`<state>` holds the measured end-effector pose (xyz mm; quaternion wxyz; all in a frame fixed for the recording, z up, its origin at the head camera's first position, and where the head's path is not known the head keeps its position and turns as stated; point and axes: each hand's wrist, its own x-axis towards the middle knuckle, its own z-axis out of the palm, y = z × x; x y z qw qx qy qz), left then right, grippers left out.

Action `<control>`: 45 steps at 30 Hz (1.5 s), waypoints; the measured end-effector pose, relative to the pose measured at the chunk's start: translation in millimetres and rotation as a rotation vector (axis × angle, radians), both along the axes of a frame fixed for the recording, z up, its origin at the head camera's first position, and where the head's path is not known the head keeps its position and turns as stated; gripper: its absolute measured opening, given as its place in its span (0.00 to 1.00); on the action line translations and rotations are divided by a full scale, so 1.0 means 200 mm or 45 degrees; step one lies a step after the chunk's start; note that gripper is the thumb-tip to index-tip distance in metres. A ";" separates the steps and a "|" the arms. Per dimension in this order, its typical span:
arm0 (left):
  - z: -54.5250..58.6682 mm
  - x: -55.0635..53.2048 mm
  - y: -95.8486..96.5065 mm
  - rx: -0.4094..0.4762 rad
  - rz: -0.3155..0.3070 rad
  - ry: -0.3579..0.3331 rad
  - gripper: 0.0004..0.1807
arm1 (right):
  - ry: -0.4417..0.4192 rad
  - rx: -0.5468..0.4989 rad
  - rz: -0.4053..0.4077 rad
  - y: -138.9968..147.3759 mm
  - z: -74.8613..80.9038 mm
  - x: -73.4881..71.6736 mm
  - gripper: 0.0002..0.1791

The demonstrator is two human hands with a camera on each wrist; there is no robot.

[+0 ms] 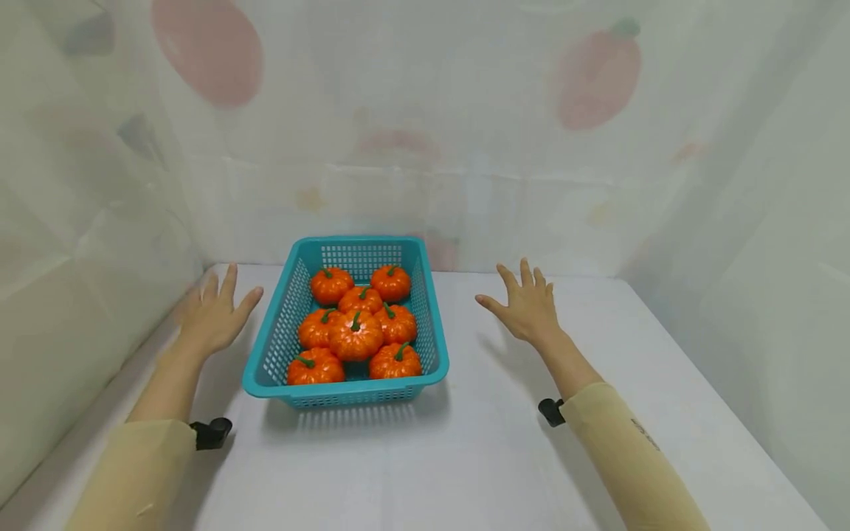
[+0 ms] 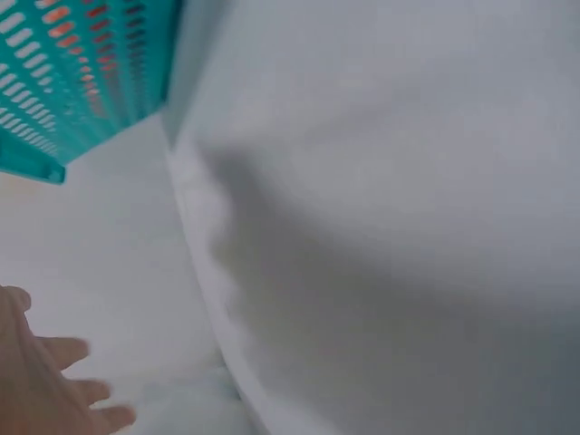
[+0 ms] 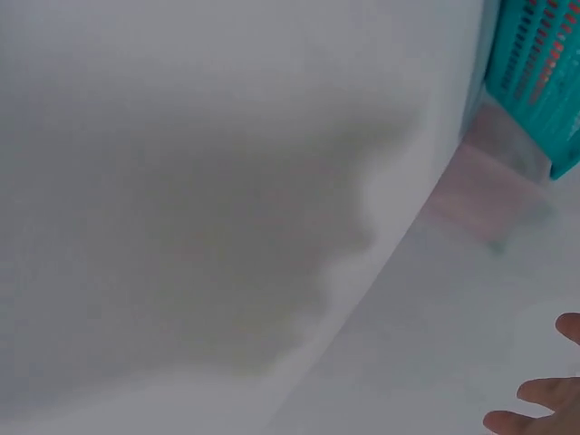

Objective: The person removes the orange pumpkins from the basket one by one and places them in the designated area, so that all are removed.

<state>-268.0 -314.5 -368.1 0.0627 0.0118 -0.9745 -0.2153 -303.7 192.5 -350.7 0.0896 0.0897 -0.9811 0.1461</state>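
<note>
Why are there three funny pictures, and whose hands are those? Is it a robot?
No robot here! Those are a person's own left hand and right hand. The big picture comes from a camera on the person's head, looking forward and down. The other two come from cameras worn on the wrists, so each shows just some fingers, a shadow and a bit of basket, at a slant.

On the white table sits a blue-green plastic basket with holes in its sides. I can see eight orange pumpkins inside, with green stems. The basket stands between the hands, and neither hand touches it. Their fingers are spread out, so nothing is in either hand's grip.
</note>
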 end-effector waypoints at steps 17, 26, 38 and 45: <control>-0.03 0.07 0.11 0.806 -0.160 -0.228 0.45 | -0.074 -0.545 0.513 -0.44 0.07 0.12 0.38; -0.05 0.09 0.12 1.000 -0.192 -0.259 0.42 | -0.198 -0.687 0.701 -0.65 0.09 0.19 0.38; -0.07 0.03 0.20 1.269 -0.262 -0.278 0.38 | -0.393 -0.642 0.680 -0.69 0.07 0.19 0.43; -0.06 0.00 0.23 1.405 -0.234 -0.282 0.37 | -0.461 -0.569 0.721 -0.69 0.04 0.15 0.46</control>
